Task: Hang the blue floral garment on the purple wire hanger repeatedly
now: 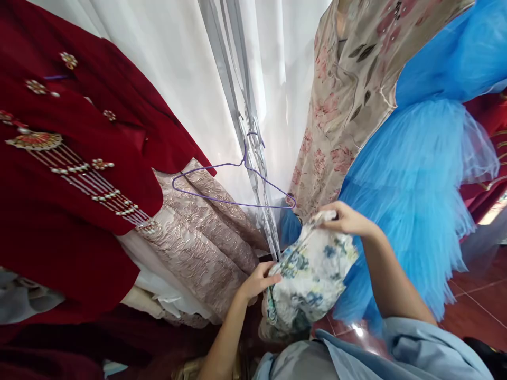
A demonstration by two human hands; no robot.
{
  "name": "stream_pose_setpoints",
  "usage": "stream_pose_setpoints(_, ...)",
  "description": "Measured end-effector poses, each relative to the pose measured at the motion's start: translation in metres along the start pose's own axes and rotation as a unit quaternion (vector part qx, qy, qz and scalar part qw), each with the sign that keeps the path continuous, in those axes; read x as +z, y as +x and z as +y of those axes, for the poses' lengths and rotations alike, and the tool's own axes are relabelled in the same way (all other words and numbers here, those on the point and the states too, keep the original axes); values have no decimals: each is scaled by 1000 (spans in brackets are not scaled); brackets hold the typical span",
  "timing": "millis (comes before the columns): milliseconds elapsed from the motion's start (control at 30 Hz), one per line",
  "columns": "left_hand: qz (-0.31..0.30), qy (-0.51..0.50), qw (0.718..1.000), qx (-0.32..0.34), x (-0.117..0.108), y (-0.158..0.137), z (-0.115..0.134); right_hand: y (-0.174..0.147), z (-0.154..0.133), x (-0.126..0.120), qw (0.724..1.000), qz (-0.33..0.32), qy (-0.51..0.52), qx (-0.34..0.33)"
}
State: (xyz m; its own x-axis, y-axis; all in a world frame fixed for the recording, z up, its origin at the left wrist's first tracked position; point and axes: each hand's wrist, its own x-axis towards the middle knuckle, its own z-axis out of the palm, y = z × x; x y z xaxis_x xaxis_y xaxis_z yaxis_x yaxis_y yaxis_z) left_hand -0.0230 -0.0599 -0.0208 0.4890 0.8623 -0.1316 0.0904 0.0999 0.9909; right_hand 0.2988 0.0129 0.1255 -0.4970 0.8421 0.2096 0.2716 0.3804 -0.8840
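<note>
Right hand [345, 218] is pinched on the upper edge of a white floral cloth garment [317, 264], left hand [259, 279] clamped on its left side. Thin purple wire hanger [237, 203] sits beyond it, long axis crosswise, dipping rightward, so that end's kinda nearer the right hand.

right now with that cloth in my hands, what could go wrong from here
1. The white flowered cloth is bunched between the left hand and right hand, so it might crease, or drop if both let go.
2. The blue dress hangs beside the right arm; its thin net could snag if the arm swings outward.
3. The purple hanger hangs just beyond the cloth and might get knocked if the hands lift carelessly.
</note>
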Motion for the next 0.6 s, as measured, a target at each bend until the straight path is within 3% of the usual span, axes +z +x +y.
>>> stream_pose_setpoints(67,113,-6,993,18,-8,-8,5,24,6,-21,995,96,-4,-32)
stream_pose_setpoints(133,176,-7,984,34,-14,-18,11,58,16,-21,989,133,9,-59)
stream_pose_setpoints(300,204,84,974,46,-31,-50,29,131,34,30,979,143,112,-89)
stream_pose_setpoints(400,253,166,952,39,-58,-67,40,135,34,38,978,142,130,-81)
stream_pose_setpoints(500,307,251,918,27,-98,-77,56,121,29,13,983,142,77,-86)
stream_pose_setpoints(600,325,319,890,28,-144,-71,90,110,22,-17,991,113,63,-38)
